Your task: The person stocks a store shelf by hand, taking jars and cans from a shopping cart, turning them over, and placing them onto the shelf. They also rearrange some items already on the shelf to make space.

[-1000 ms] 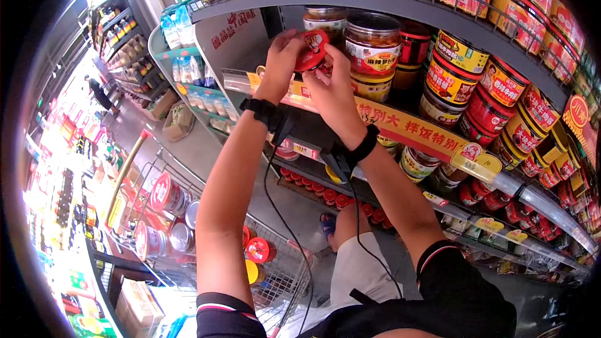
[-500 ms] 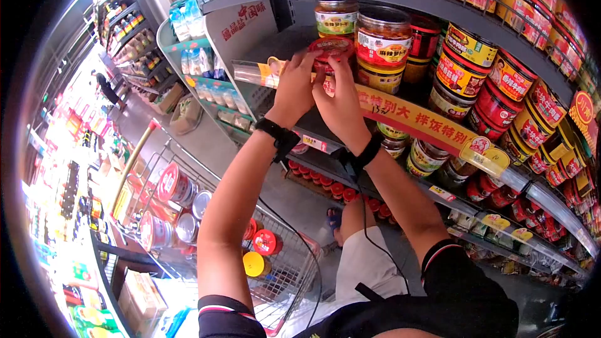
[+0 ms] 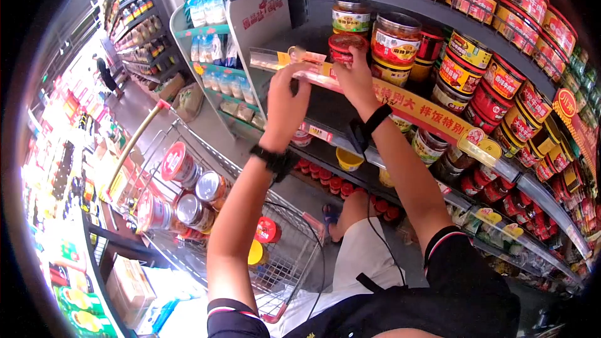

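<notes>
Red-lidded tub (image 3: 344,44) seen on the middle shelf (image 3: 299,39), behind the orange price strip (image 3: 429,114), in front of a jar with a green-and-white label (image 3: 350,19) and just left of a large clear-lidded jar (image 3: 395,42). Its lower front is partly covered by the fingers of the right hand (image 3: 360,84); these are bent and set against its near side, though whether the tub is gripped or merely touched cannot be told. The right forearm is stretched up and inward from the lower right, with a black wristband (image 3: 379,117) worn at the wrist. The left hand (image 3: 287,105) is raised in front of the strip's left end, apart from the tub; its fingers are arched over, a wide gap is left between them and the thumb, and nothing is seen held. Its fingertips are blurred. The left forearm is slanted up from the bottom, elbow slightly bent. Jars on the top shelf are cut off by the upper edge. Below left, the shopping cart (image 3: 299,269) is partly hidden by the left forearm; farther left, goods are washed out by glare, their labels unreadable.
</notes>
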The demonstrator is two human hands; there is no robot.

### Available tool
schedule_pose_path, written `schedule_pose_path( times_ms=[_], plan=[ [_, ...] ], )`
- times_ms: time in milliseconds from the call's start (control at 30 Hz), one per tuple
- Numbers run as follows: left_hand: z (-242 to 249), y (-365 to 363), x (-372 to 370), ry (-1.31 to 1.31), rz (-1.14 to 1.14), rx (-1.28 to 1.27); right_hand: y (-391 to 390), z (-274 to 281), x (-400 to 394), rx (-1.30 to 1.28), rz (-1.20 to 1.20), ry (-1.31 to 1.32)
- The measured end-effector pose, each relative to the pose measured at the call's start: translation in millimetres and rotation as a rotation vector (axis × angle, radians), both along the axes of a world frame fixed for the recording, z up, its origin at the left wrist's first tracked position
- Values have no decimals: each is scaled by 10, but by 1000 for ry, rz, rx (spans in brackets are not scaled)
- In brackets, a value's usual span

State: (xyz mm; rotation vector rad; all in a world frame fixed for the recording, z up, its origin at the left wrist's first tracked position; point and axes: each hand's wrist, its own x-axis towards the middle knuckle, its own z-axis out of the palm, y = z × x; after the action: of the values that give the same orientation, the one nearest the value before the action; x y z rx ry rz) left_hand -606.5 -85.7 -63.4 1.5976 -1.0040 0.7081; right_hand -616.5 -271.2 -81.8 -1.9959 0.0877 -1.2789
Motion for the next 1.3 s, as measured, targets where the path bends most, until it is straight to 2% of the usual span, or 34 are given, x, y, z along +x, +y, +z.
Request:
schedule_pose_path(
  times_ms=[67,100,133,200,233,267,300,333,367,467,533,567,600,667,700,733,767,800,867,900,933,967,1000,1067,1100,1200,1267,1300],
  plan=[
    [-203,373,-194,161,24,-125,43,-25,18,9,-12,39],
    [-332,577,-268,218,27,-175,118,-32,8,13,49,-34],
    [-481,795,-330,280,39,-225,287,-6,-66,-4,7,-47],
    [-739,1222,-460,386,138,-261,710,-25,-161,52,187,-95],
    [-847,1441,-538,425,216,-245,1044,-9,-243,306,546,-163],
    [-978,1674,-610,468,297,-226,1341,-79,-259,355,512,-134],
    [-1180,1899,-589,667,294,-281,1610,-126,-312,377,638,-33],
    [-1416,2101,-520,538,365,-269,1857,-213,-357,398,759,63],
    [-1671,2305,-443,697,339,-391,2158,-359,-330,514,916,125],
    [-2222,2745,-516,1106,217,-751,2838,-859,-259,605,1219,514],
    [-2454,2837,-559,1293,221,-896,3137,-1174,-230,733,1216,831],
    [-2582,2911,-551,1447,219,-946,3256,-1430,-180,779,1265,878],
    [-2730,2976,-538,1603,214,-997,3396,-1715,-128,767,1210,920],
    [-3164,3095,-426,1766,-32,-994,3582,-2255,-84,590,1028,846],
    [-3542,3235,-331,1735,-194,-896,3613,-2453,-110,555,942,882],
    [-3216,2877,-430,1710,345,-922,3611,-2663,-100,519,858,910],
    [-3212,2795,-495,1677,407,-845,3585,-3012,-43,394,757,917],
    [-3248,2758,-514,1646,465,-768,3539,-3131,-108,357,724,915],
    [-3844,2682,-454,1630,335,-967,3422,-2910,-286,211,774,1096],
    [-3294,2638,-690,1736,329,-860,3385,-2985,-260,75,790,1090],
    [-3578,2674,-654,1757,309,-800,3351,-3063,-234,-60,803,1081],
    [-4021,2722,-574,1774,285,-739,3344,-3145,-220,-96,770,1104],
    [-4264,2735,-518,1788,259,-677,3340,-3205,-212,-131,737,1128],
    [-4298,2695,-585,1787,356,-384,3389,-3260,-202,-3,580,1236],
    [-4585,2736,-564,1794,408,-213,3375,-3381,-174,-68,630,1253],
    [-5093,2816,-512,1785,477,-94,3348,-3730,-145,-264,810,1229],
    [-5160,2829,-572,1772,424,-144,3330,-3735,-187,-409,915,1206],
    [-5016,2802,-640,1759,410,-132,3321,-3724,-189,-489,942,1237]
  ],
)
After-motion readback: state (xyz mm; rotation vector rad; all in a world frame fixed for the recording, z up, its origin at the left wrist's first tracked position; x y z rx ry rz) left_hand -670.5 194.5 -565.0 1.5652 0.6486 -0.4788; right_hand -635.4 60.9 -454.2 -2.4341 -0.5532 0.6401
